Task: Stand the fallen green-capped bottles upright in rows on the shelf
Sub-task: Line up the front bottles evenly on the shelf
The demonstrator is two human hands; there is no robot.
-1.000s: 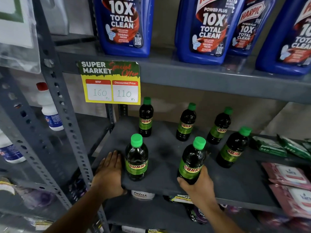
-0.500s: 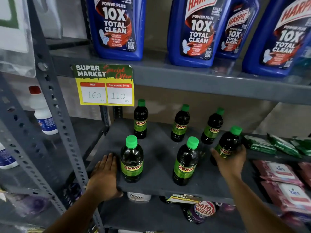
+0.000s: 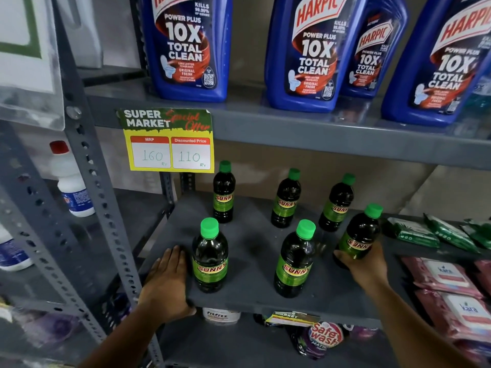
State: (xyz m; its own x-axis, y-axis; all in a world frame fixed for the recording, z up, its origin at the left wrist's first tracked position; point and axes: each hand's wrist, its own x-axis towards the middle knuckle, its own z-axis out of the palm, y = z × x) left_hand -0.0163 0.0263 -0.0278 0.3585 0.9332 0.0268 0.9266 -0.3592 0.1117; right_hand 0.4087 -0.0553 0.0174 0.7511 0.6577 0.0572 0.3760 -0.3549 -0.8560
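Observation:
Several dark green-capped bottles stand upright on the grey shelf (image 3: 255,296). Three form a back row: left (image 3: 223,193), middle (image 3: 286,200), right (image 3: 336,204). In front stand a left bottle (image 3: 210,257) and a middle bottle (image 3: 295,261). A further bottle (image 3: 359,235) at the front right leans slightly, and my right hand (image 3: 365,264) is wrapped around its base. My left hand (image 3: 167,282) lies flat on the shelf's front left corner, fingers apart, just beside the front left bottle.
Large blue cleaner bottles (image 3: 190,46) fill the shelf above, with a yellow price tag (image 3: 170,143) hanging from its edge. Green packets (image 3: 414,232) and pink wipe packs (image 3: 449,277) lie to the right. A perforated upright post (image 3: 98,195) stands left.
My right hand let go of the front middle bottle, moved right and took hold of the front right bottle. My left hand stayed on the shelf corner.

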